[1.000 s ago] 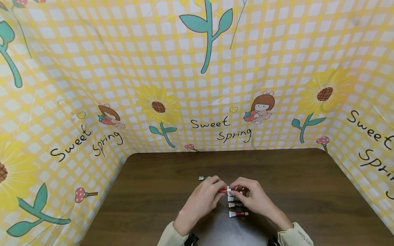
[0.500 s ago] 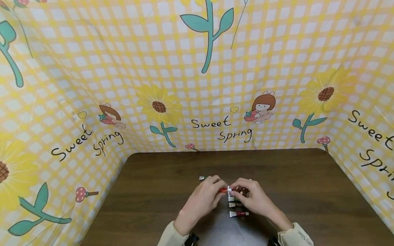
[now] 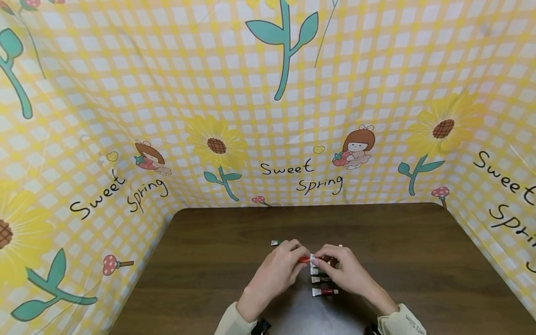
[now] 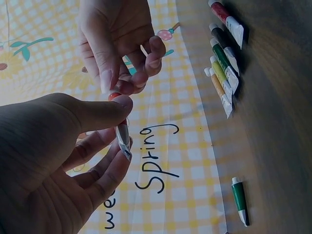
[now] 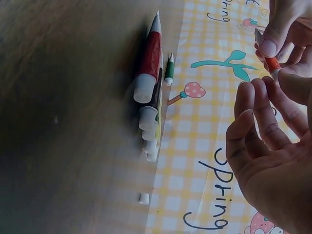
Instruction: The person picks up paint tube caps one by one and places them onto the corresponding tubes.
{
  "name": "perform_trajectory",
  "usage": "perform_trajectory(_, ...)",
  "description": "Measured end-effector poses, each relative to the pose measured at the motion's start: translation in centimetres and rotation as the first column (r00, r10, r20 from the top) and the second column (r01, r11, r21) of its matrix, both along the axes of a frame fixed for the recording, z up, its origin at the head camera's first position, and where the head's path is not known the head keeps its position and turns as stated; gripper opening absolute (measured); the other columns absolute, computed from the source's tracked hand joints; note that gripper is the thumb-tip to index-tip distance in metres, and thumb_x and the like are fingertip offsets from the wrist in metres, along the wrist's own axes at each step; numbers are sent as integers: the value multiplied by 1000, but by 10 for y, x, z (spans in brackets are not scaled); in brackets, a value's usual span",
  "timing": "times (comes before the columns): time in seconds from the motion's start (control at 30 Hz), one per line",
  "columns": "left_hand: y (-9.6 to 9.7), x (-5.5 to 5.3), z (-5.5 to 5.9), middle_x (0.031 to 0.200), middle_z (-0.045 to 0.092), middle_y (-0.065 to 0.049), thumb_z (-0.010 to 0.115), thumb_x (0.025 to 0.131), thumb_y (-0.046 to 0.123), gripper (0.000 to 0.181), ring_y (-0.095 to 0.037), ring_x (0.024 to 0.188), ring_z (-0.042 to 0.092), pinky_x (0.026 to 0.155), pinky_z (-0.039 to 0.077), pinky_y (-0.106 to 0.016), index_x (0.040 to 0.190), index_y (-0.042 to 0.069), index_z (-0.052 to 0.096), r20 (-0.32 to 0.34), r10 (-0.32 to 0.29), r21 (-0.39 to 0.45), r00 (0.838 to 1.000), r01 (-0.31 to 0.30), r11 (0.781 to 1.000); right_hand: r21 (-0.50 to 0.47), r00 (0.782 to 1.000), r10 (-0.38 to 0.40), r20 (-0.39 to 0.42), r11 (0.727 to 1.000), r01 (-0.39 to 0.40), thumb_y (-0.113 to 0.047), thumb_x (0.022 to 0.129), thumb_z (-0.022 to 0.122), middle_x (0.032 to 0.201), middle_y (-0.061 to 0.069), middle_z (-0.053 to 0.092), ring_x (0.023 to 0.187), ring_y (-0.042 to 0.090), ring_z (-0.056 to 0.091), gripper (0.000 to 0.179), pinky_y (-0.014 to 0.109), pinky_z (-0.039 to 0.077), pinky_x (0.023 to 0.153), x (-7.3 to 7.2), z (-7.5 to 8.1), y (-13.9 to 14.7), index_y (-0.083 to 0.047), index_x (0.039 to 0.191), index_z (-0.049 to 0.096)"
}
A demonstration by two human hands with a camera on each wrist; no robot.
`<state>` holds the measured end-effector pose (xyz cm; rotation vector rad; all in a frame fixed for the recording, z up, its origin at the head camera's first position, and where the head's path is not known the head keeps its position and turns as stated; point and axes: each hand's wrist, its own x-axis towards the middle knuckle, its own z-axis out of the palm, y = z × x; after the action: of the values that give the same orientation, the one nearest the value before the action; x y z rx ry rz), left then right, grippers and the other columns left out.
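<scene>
My left hand [image 3: 278,265] pinches a small orange-red paint tube [image 4: 122,129] between thumb and fingers, above the table. At the tube's white-capped end, my right hand [image 3: 349,270] pinches with thumb and forefinger; its other fingers are loosely bent. Most of the cap is hidden by the fingertips. Below the hands lies a row of several paint tubes, among them a dark red tube [image 3: 324,292], a black tube [image 4: 224,41], a green tube [image 4: 222,57], a yellow tube [image 4: 222,77] and an orange tube [image 4: 219,91].
A separate green tube [image 4: 239,200] lies apart from the row, partly behind my left hand in the head view. A loose white cap [image 5: 144,198] sits on the brown wooden table [image 3: 209,242]. Yellow checked cloth [image 3: 268,116] hangs around the table's back and sides.
Both hands stay in nearly the same place over the row. The right thumb and fingertips have shifted slightly at the tube's capped end.
</scene>
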<state>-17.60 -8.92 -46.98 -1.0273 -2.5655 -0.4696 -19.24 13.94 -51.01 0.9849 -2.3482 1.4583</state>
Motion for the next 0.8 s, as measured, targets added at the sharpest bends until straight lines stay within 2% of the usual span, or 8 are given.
perform_trajectory(0.27, 0, 0, 0, 106, 69, 5, 80, 98, 17, 13, -12, 94, 64, 79, 58, -24, 109, 18, 76, -2, 0, 6, 1000, 0, 1000, 26, 1000, -3, 25, 1000, 3, -15, 104, 71, 85, -1, 72, 67, 5, 58, 13, 25, 51, 58, 1, 0, 2, -24, 99, 79)
perform_trajectory(0.4, 0, 0, 0, 106, 68, 5, 81, 97, 17, 13, -12, 94, 64, 80, 58, -25, 109, 18, 76, -3, 2, 7, 1000, -2, 1000, -8, 1000, 0, -18, 1000, 0, -12, 100, 76, 90, -6, 73, 72, 5, 63, 9, 25, 54, 57, 0, -2, 1, -20, 104, 78)
perform_trajectory(0.57, 0, -1, 0, 106, 69, 5, 81, 97, 17, 14, -12, 94, 63, 80, 57, -24, 110, 18, 76, -1, 4, 7, 1000, -4, 1000, -57, 997, 12, -76, 998, -16, -6, 95, 81, 94, -6, 72, 73, 5, 65, 15, 25, 55, 55, -1, -2, 0, -16, 106, 77)
perform_trajectory(0.8, 0, -2, -1, 107, 69, 5, 81, 97, 16, 15, -12, 94, 64, 79, 57, -24, 111, 18, 76, 5, 9, 6, 1000, -9, 1000, -69, 994, 29, -101, 997, -36, -2, 92, 82, 96, -5, 74, 75, 9, 67, 21, 24, 54, 55, -2, -3, -1, -18, 106, 78)
